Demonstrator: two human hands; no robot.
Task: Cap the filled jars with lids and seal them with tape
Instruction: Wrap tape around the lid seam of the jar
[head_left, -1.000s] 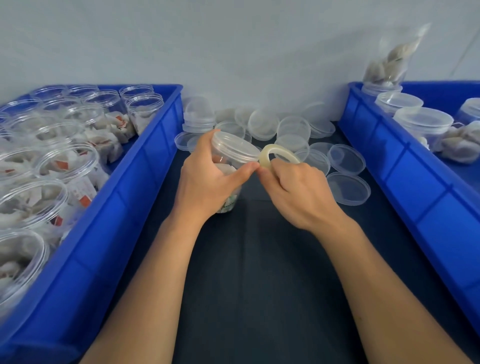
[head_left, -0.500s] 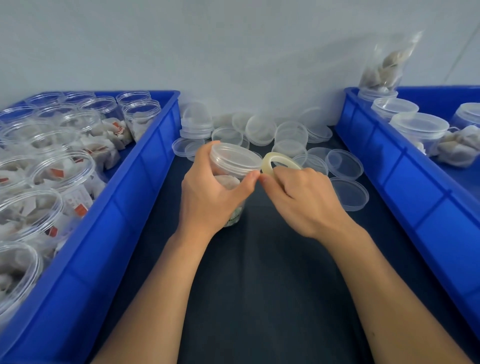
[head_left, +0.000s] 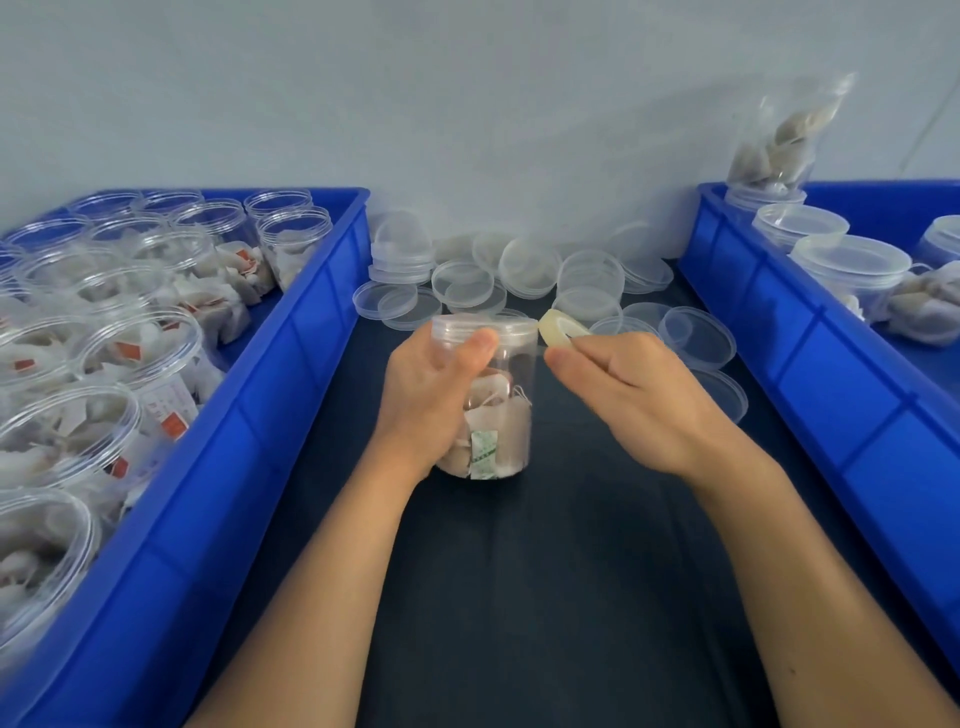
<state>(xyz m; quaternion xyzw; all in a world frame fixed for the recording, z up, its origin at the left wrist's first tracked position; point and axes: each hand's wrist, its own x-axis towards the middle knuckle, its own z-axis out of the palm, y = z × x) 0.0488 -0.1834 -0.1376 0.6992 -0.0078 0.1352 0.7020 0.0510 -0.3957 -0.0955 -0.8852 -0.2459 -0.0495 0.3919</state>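
Since the earlier frame the right hand (head_left: 639, 395) has drawn off to the jar's three o'clock, and the jar (head_left: 488, 400) now stands upright, its tea bags showing. The left hand (head_left: 431, 400) wraps the jar from nine o'clock, thumb pressed on the lid (head_left: 485, 327), holding it on the dark bench (head_left: 545, 571). The right hand pinches the tape roll (head_left: 558, 330) just beside the lid's edge, level with the seam. Whether a strip already bridges the gap, the picture doesn't settle. The jar's long axis is vertical, so the tape likely has to travel round the rim. Spare lids (head_left: 467, 291) lie at twelve o'clock, uncapped jars in the left blue bin (head_left: 322, 332).
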